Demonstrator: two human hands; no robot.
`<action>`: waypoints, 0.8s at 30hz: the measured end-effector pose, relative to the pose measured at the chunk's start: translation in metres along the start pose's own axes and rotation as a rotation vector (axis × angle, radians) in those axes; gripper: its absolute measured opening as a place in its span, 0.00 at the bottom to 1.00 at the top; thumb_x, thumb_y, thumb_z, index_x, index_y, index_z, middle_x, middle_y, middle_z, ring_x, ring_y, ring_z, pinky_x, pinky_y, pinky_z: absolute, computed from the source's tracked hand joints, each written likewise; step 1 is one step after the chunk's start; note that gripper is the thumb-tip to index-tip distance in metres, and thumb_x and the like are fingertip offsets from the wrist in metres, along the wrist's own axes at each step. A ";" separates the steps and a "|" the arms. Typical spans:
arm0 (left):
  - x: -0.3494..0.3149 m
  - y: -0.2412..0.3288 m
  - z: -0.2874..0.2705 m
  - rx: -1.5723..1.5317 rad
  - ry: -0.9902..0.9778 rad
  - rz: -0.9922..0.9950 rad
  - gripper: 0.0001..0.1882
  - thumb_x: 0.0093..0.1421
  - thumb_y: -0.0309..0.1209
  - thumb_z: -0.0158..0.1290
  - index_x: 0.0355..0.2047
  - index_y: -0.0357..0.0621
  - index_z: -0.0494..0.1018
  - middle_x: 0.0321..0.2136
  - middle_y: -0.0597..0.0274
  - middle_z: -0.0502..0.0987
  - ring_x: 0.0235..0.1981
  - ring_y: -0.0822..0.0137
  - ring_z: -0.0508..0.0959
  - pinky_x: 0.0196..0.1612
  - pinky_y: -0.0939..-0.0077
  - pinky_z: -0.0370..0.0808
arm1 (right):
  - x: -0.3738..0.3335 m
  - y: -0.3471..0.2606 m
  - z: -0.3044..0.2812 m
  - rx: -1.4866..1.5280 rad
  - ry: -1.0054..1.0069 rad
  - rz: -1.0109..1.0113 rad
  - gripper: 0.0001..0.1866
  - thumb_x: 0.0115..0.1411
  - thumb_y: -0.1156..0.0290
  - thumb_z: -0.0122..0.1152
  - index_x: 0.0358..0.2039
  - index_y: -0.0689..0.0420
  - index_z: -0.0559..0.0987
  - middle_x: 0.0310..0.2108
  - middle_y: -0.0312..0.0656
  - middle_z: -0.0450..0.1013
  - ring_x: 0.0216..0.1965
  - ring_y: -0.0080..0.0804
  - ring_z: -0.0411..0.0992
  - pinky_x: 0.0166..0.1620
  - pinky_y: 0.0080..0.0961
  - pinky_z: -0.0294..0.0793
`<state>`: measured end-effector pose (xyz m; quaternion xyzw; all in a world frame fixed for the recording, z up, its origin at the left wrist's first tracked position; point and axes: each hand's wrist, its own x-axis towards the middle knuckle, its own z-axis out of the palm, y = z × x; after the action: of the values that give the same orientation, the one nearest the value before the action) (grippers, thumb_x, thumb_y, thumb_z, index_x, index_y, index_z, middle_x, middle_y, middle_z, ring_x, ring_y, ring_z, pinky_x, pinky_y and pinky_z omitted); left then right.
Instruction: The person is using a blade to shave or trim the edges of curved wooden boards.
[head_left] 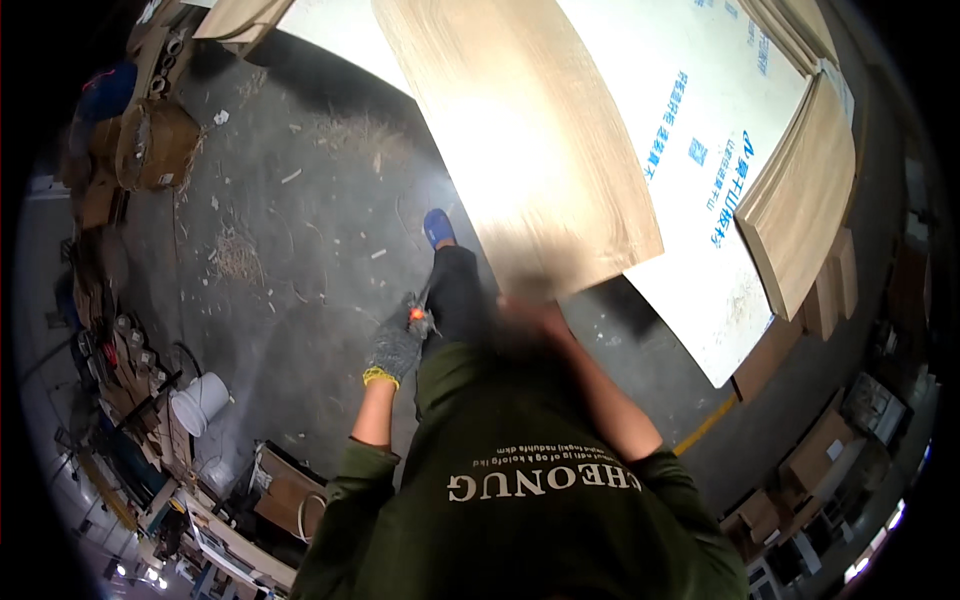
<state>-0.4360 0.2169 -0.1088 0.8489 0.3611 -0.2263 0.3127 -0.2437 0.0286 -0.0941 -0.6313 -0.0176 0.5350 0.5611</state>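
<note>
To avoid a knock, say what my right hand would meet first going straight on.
Probably the wood-grain board, at its near end; your right hand is blurred, so any gap is unclear.

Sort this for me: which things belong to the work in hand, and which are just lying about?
Likely part of the work:
wood board
white panel under it
left hand, with an orange item
right hand, blurred, by the board's end

Likely just lying about:
bucket
carton
floor scraps
</note>
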 end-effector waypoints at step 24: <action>-0.039 0.095 -0.060 -0.008 0.507 -0.009 0.23 0.58 0.33 0.55 0.55 0.49 0.71 0.37 0.50 0.76 0.35 0.50 0.76 0.35 0.59 0.72 | 0.072 -0.027 0.080 0.452 -0.375 -0.029 0.29 0.70 0.51 0.43 0.57 0.65 0.65 0.51 0.48 0.71 0.51 0.34 0.70 0.55 0.31 0.67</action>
<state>-0.3792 0.1884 -0.0082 0.8757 0.4326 -0.0061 0.2144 -0.2526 0.1385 -0.1058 -0.3801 -0.0103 0.6246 0.6822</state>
